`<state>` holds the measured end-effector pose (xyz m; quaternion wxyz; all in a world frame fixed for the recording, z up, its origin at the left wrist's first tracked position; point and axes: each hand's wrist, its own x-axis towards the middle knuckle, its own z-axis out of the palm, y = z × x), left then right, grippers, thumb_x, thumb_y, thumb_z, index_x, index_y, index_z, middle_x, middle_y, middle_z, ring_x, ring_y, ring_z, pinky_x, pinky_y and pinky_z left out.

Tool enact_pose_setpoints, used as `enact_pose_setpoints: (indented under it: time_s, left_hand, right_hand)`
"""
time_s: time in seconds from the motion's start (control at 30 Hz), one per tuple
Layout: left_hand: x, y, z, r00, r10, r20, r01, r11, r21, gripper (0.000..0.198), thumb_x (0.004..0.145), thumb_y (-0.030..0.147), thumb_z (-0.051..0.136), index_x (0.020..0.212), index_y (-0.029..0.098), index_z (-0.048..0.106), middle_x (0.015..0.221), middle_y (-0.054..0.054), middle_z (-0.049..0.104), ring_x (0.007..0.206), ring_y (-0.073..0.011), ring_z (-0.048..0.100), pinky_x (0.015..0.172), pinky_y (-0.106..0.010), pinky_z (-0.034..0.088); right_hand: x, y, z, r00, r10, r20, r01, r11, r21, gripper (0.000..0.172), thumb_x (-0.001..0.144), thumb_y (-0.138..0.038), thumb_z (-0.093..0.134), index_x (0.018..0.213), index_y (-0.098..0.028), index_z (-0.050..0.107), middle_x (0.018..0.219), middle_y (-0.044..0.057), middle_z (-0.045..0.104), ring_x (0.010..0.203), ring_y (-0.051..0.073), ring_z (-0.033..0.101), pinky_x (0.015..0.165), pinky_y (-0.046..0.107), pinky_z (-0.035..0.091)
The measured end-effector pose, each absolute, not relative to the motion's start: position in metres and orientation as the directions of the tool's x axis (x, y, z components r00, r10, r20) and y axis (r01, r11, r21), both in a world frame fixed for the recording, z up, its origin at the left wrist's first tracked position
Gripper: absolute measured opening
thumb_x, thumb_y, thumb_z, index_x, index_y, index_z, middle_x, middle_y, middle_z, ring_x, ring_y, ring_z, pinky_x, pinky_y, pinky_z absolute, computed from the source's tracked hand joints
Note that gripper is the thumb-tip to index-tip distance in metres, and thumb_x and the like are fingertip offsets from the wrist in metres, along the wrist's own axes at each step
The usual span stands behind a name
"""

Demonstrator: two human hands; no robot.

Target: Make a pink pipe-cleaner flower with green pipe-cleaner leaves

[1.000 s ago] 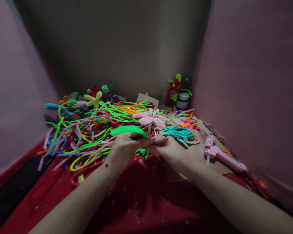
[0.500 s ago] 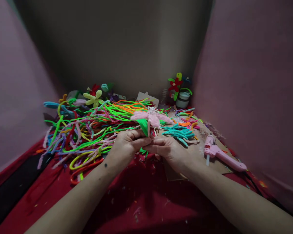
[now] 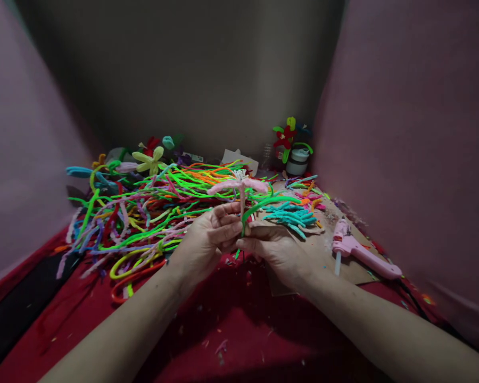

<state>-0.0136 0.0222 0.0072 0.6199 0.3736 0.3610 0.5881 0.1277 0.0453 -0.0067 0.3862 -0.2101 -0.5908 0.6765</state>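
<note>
A pink fuzzy flower with pale stamens stands upright between my hands, seen from its side. Its stem runs down to my fingers, and a long green leaf curves out to the right from it. My left hand is closed on the stem from the left, thumb and index finger pressed together. From the right, my right hand pinches the base of the stem and leaf. A short green end sticks out below the fingers.
Colourful pipe cleaners pile up at left and centre. Teal pieces lie on cardboard at right, near a pink glue gun. Finished flowers and a lidded jar stand behind. Scraps dot the red cloth.
The flower has turned from facing partly upward to side-on and moved slightly left. Its green leaf now points right instead of lying at the left of the stem.
</note>
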Motion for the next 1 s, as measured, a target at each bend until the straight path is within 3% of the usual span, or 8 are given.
enact_pose_setpoints:
  time_s: [0.07,0.17,0.27,0.47,0.7,0.9,1.0]
  left_hand:
    - [-0.013,0.021,0.008,0.061,0.998,-0.006,-0.438,0.032,0.899,0.045,0.059,0.014,0.077,0.099,0.018,0.059,0.078,0.0,0.065,0.058,-0.0086,0.059,0.048,-0.017,0.043]
    - [-0.012,0.019,0.008,0.041,0.999,-0.014,-0.336,0.027,0.941,0.032,0.06,0.017,0.076,0.088,0.018,0.061,0.076,0.001,0.064,0.06,-0.0091,0.057,0.051,-0.018,0.043]
    - [-0.012,0.017,0.006,0.051,0.998,-0.039,-0.213,0.049,0.976,0.019,0.062,0.018,0.074,0.078,0.015,0.063,0.07,0.0,0.062,0.058,-0.0089,0.055,0.052,-0.019,0.041]
    - [-0.016,0.019,0.005,0.011,0.997,-0.082,-0.184,0.083,0.979,0.015,0.058,0.019,0.076,0.066,0.014,0.065,0.061,0.0,0.061,0.055,-0.0099,0.054,0.055,-0.021,0.04]
    - [-0.02,0.014,0.021,0.057,0.996,0.072,0.018,-0.073,0.997,0.011,0.065,0.023,0.071,0.062,0.014,0.066,0.056,0.002,0.055,0.054,-0.0085,0.047,0.052,-0.02,0.036]
    - [-0.023,0.013,0.022,0.022,0.996,0.089,0.055,-0.09,0.994,0.009,0.068,0.026,0.069,0.068,0.017,0.069,0.066,0.0,0.062,0.066,-0.0133,0.055,0.06,-0.022,0.042]
    - [-0.02,0.016,0.014,0.049,0.993,0.109,0.019,-0.11,0.994,0.007,0.069,0.024,0.068,0.073,0.018,0.069,0.066,0.001,0.061,0.063,-0.0118,0.054,0.06,-0.021,0.042]
  right_hand:
    - [0.128,0.048,-0.01,-0.614,0.77,0.174,-0.319,-0.04,-0.947,0.021,0.068,-0.04,0.069,0.076,-0.021,0.072,0.071,0.002,0.065,0.07,0.015,0.055,0.078,0.033,0.042]
    - [0.128,0.049,-0.012,-0.593,0.787,0.168,-0.316,-0.035,-0.948,0.021,0.068,-0.038,0.068,0.077,-0.019,0.072,0.072,0.001,0.064,0.07,0.014,0.053,0.074,0.031,0.042]
    - [0.128,0.048,-0.012,-0.55,0.815,0.182,-0.221,0.068,-0.973,0.019,0.071,-0.035,0.066,0.076,-0.019,0.071,0.065,-0.001,0.06,0.068,0.014,0.051,0.07,0.028,0.041]
    - [0.129,0.046,-0.005,-0.526,0.821,0.222,-0.065,0.221,-0.973,0.013,0.072,-0.028,0.063,0.074,-0.018,0.071,0.066,0.0,0.06,0.066,0.014,0.049,0.064,0.027,0.04]
    - [0.134,0.045,0.004,-0.638,0.73,0.243,-0.114,0.222,-0.968,0.013,0.076,-0.029,0.061,0.079,-0.023,0.072,0.076,0.0,0.062,0.076,0.015,0.052,0.075,0.029,0.041]
    - [0.136,0.05,-0.007,-0.658,0.688,0.305,-0.187,0.243,-0.952,0.018,0.08,-0.032,0.057,0.08,-0.023,0.072,0.084,0.002,0.062,0.085,0.016,0.054,0.084,0.032,0.038]
    - [0.136,0.051,-0.01,-0.62,0.717,0.317,-0.201,0.245,-0.948,0.018,0.081,-0.03,0.056,0.083,-0.023,0.072,0.09,0.003,0.062,0.087,0.016,0.054,0.086,0.032,0.038]
